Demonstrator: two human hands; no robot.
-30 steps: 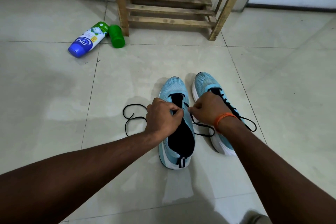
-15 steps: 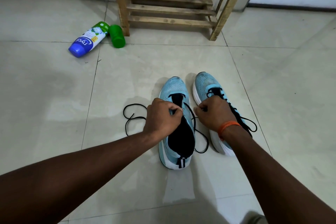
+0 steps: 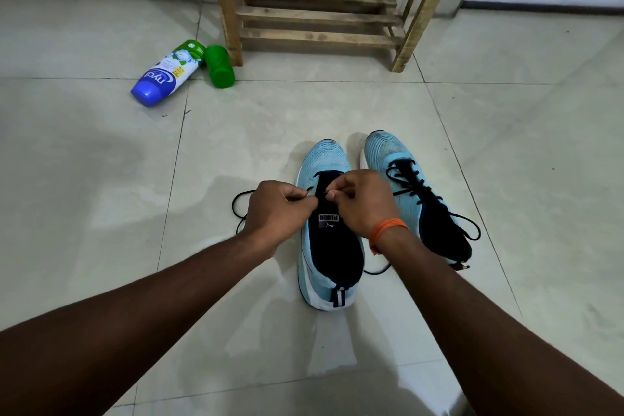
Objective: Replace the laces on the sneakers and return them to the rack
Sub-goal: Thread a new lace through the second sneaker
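Head view:
Left hand (image 3: 277, 209): fingers curled, pinching the lace (image 3: 233, 209) over the unlaced sneaker (image 3: 326, 159).
Right hand (image 3: 361, 203): pinching the same lace, above the tongue.
Sneakers: on the floor, unlaced just beside laced sneaker (image 3: 388, 154).
Rack (image 3: 317, 15): beyond, by the wall.

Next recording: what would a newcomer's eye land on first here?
The left hand and right hand, close together mid-frame, each pinch a black lace over the unlaced blue sneaker. Its laced twin stands just right of it. Farther back stands a wooden rack, a white-and-blue bottle lying to its left.
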